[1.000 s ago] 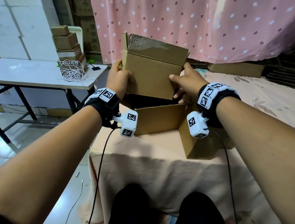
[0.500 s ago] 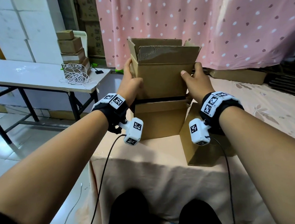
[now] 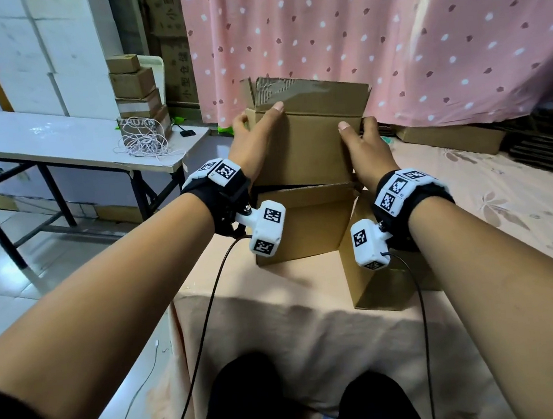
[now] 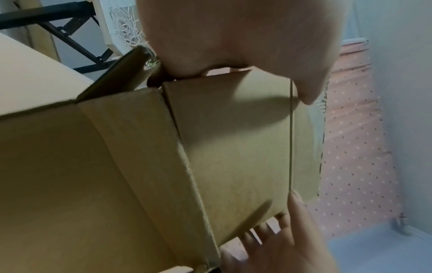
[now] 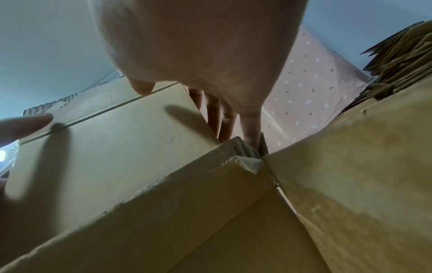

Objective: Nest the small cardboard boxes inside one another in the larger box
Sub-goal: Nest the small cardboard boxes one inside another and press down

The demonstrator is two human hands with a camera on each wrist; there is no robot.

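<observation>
A smaller brown cardboard box point(image 3: 309, 143) with raised top flaps stands upright in the mouth of the larger open box point(image 3: 304, 226) on the cloth-covered table. My left hand point(image 3: 253, 136) grips its left side, thumb on the near face. My right hand point(image 3: 365, 151) grips the right side, thumb on the near face, fingers round the corner. In the left wrist view the smaller box point(image 4: 236, 147) sits against the larger box's flap point(image 4: 93, 166). In the right wrist view my fingers point(image 5: 250, 129) run down the smaller box's point(image 5: 112, 158) side, by the larger box's rim point(image 5: 187, 184).
The larger box's right flap point(image 3: 371, 267) hangs open toward me. A white folding table point(image 3: 53, 138) with stacked small boxes point(image 3: 135, 87) and a coil of white cord point(image 3: 145, 141) stands to the left. A pink dotted curtain point(image 3: 386, 35) hangs behind. Flat cardboard point(image 3: 453, 135) lies at the right.
The smaller box was tilted above the larger box; both hands have turned it upright and lowered it into the larger box's opening.
</observation>
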